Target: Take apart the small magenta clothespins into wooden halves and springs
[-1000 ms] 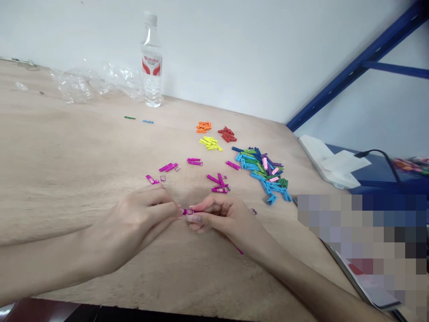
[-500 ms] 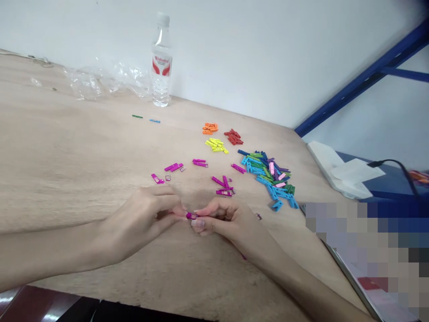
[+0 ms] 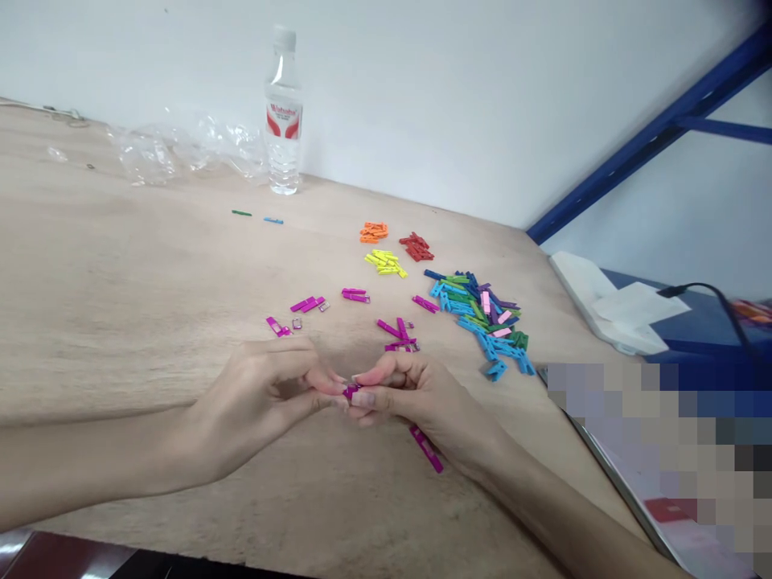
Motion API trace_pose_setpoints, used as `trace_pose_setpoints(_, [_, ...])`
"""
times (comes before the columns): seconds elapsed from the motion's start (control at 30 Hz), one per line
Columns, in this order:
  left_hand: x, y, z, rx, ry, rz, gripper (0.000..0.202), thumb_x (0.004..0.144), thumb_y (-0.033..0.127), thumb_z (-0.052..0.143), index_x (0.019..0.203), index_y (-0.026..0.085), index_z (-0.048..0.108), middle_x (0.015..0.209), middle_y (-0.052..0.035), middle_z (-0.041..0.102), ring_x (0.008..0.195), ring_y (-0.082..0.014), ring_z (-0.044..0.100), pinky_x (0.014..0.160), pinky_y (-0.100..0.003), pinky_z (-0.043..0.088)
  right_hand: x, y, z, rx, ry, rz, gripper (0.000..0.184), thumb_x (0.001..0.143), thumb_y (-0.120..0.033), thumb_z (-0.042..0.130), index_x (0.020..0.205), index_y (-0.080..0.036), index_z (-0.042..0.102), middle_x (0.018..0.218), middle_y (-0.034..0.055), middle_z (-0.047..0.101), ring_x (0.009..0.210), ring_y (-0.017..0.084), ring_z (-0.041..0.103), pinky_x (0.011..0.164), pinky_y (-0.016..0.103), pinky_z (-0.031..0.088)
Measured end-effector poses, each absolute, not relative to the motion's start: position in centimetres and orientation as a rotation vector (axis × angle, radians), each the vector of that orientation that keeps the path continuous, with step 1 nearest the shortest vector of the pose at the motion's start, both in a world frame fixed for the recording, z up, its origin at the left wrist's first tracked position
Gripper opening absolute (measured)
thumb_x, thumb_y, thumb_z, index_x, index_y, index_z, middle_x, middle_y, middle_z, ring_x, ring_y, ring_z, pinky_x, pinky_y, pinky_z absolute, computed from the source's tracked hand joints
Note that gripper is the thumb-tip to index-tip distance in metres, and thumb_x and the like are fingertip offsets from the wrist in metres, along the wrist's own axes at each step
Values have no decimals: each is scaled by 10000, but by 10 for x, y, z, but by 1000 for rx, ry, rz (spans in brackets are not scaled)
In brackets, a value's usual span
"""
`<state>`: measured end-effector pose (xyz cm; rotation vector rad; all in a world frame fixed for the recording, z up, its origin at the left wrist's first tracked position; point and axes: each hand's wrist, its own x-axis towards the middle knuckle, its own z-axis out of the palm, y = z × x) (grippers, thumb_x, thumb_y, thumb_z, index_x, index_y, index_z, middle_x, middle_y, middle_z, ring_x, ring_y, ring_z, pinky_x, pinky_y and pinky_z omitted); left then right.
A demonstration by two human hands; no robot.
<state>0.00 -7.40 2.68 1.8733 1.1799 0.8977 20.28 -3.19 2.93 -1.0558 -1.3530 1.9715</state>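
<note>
Between my two hands a small magenta clothespin (image 3: 351,392) is pinched, mostly covered by fingers. My left hand (image 3: 271,382) grips its left end between thumb and forefinger. From the other side, my right hand (image 3: 401,390) presses on it with thumb and bent fingers. Beneath my right wrist lies a magenta clothespin piece (image 3: 427,449). Just beyond the hands are magenta pieces (image 3: 398,331) in a small heap, a magenta pair (image 3: 307,305), and a loose metal spring (image 3: 297,324).
A mixed pile of blue, green, purple and pink clothespins (image 3: 476,314) lies to the right. Further back are orange (image 3: 374,232), red (image 3: 417,246) and yellow clothespins (image 3: 386,263). A water bottle (image 3: 283,121) stands near the wall beside crumpled clear plastic (image 3: 181,149).
Both hands have drawn closer together around the magenta clothespin, covering more of it. The magenta piece under my right wrist shows more now. The view has shifted slightly.
</note>
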Motion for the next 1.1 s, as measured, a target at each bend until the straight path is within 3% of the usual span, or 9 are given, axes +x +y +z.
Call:
trace_pose_setpoints(0.7, [-2,-78,24,1927,1108,998,153,880,199,555,838,220,701,868,-5,704,781,-139,646,668,-232,516,206,-30,26,-961,-1365,2082,109,691,-176,753,723,-183,649,714,-12,726,662,123,687,640,244,525])
trace_pose_setpoints(0.9, [1,-79,26,1928,1204,1016,144,853,176,596,817,270,699,830,47,697,739,-109,634,662,-207,494,204,-32,22,-998,-1351,2009,110,691,-225,751,722,-180,655,702,-7,721,642,123,679,629,245,520])
trace_pose_setpoints(1.1, [2,-76,24,1909,1243,986,112,854,203,596,838,247,698,854,23,714,777,-142,659,684,-248,511,202,-32,28,-1082,-1392,1963,135,646,-243,779,730,-201,683,728,-13,720,678,140,685,663,266,545])
